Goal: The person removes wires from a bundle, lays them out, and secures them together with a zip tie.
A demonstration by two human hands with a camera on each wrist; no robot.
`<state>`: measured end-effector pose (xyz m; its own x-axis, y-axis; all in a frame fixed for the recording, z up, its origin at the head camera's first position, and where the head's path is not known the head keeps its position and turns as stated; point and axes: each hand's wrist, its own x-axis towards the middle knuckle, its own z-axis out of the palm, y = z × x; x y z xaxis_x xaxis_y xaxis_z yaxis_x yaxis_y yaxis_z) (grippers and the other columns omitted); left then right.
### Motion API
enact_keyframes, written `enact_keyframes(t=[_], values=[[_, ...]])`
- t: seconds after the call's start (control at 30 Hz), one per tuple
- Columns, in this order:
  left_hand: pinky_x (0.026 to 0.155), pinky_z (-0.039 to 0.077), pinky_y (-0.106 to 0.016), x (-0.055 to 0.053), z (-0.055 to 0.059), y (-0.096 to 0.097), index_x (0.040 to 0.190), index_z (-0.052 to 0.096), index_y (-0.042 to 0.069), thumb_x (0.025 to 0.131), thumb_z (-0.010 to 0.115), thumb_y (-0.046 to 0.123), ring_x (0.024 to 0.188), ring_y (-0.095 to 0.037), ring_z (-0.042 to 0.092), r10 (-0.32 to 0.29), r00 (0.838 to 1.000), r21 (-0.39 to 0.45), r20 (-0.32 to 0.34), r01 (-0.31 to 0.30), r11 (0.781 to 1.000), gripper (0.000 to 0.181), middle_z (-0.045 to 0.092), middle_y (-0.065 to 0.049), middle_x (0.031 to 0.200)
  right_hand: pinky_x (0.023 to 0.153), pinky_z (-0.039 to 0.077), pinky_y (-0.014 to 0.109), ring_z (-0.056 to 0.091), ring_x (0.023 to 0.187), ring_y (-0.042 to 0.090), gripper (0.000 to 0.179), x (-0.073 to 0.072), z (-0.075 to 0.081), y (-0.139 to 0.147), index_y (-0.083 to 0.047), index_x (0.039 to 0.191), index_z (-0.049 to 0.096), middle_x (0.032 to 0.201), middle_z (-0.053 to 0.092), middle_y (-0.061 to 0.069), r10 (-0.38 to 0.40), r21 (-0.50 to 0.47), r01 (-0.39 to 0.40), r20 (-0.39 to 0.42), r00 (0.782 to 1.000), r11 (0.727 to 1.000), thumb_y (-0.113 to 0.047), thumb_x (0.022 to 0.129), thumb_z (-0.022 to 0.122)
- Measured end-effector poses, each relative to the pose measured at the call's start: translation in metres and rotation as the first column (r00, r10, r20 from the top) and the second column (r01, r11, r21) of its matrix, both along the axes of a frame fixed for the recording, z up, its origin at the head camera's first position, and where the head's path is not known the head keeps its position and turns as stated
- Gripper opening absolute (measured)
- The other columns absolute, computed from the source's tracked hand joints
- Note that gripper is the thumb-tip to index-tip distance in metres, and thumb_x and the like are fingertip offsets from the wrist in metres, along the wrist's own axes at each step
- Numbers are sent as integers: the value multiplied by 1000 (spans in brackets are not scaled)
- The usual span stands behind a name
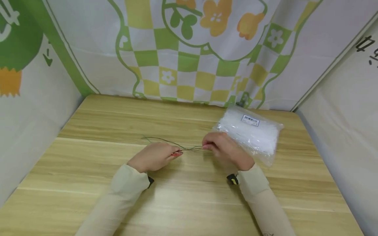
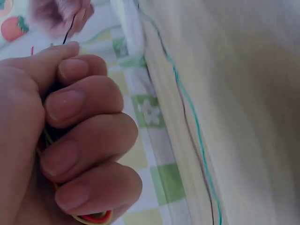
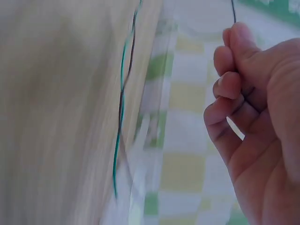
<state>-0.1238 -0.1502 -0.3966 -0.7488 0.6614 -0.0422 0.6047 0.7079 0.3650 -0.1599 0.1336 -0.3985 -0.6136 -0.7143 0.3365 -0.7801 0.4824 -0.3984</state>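
In the head view my left hand [image 1: 153,155] grips a bundle of thin wires over the table's middle, with red wire [image 1: 177,153] showing at its fingertips. The left wrist view has its fingers curled round looped red and yellow wire [image 2: 101,217]. My right hand [image 1: 225,149] pinches a black wire [image 3: 234,11] between thumb and index finger. That wire is stretched between the two hands. Loose green wire [image 2: 197,122] and dark wire [image 2: 185,110] trail beside the hands, crossing each other. Whatever lies inside the left palm is mostly hidden.
A clear plastic bag [image 1: 251,134] of white contents, bearing a barcode label [image 1: 250,120], lies behind and right of my right hand. The wooden table [image 1: 189,203] is bordered by a patterned cloth [image 1: 189,75] at the back and cloth walls at both sides.
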Motion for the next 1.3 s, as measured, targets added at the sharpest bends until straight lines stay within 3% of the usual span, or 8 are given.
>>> enact_keyframes(t=[0.17, 0.4, 0.73, 0.8, 0.9, 1.03, 1.13, 1.3], values=[[103, 56, -43, -5, 3, -10, 129, 72, 9, 113, 50, 25, 117, -21, 74, 2, 997, 64, 73, -7, 998, 31, 77, -2, 125, 69, 52, 29, 58, 72, 8, 11, -11, 3, 26, -10, 88, 72, 81, 71, 1, -71, -27, 72, 35, 997, 997, -4, 95, 77], [88, 50, -34, -9, 6, -12, 100, 64, 13, 114, 47, 33, 75, -9, 54, -1, 991, 133, 137, -17, 991, 30, 61, 1, 80, 68, 49, 28, 54, 69, 7, 10, -17, 5, 38, -11, 88, 74, 79, 68, -5, -132, -19, 134, 105, 986, 991, -9, 98, 75], [99, 56, -42, -6, 0, -14, 119, 75, 19, 114, 43, 45, 102, -12, 73, 63, 995, 111, 80, -72, 991, 42, 77, 7, 107, 68, 53, 25, 61, 72, 4, 4, -11, 8, 27, -8, 95, 77, 84, 74, 1, -90, -9, 94, 204, 975, 996, -10, 98, 75], [94, 56, -40, -7, 0, -13, 115, 77, 19, 114, 44, 43, 95, -10, 71, 69, 996, 110, 52, -74, 991, 41, 75, 7, 99, 70, 55, 25, 63, 75, 3, 4, -9, 9, 24, -8, 95, 78, 86, 75, 1, -52, -14, 57, 220, 974, 998, -11, 97, 76], [74, 51, -30, -8, -1, -10, 95, 72, 19, 114, 46, 39, 72, -1, 57, 49, 999, 103, 4, -49, 993, 39, 61, 14, 77, 72, 55, 24, 64, 77, 2, 4, -7, 9, 17, -11, 93, 78, 87, 75, -3, -1, 2, 1, 194, 981, 1000, -12, 97, 78], [59, 27, -22, -9, -3, -6, 78, 46, 19, 115, 44, 31, 59, -2, 27, 5, 999, 112, -32, -1, 994, 39, 28, 12, 65, 70, 52, 24, 59, 74, 1, 10, -3, 9, 10, -14, 88, 75, 82, 71, -7, -3, 44, -3, 136, 991, 999, -11, 98, 76], [59, 26, -21, -10, -4, -5, 80, 43, 20, 116, 42, 28, 59, -1, 25, -14, 999, 126, -36, 18, 992, 36, 29, 12, 66, 69, 51, 24, 55, 71, 3, 14, -1, 9, 10, -13, 86, 72, 77, 68, -4, -35, 53, 31, 93, 995, 998, -9, 100, 73], [69, 36, -26, -11, -1, -13, 82, 44, 18, 117, 38, 31, 64, -3, 29, -12, 998, 137, 68, 2, 991, 37, 32, 11, 72, 66, 48, 26, 50, 65, 5, 18, -8, 10, 26, -13, 84, 68, 72, 62, -3, -76, 12, 76, 3, 997, 997, -4, 99, 70]])
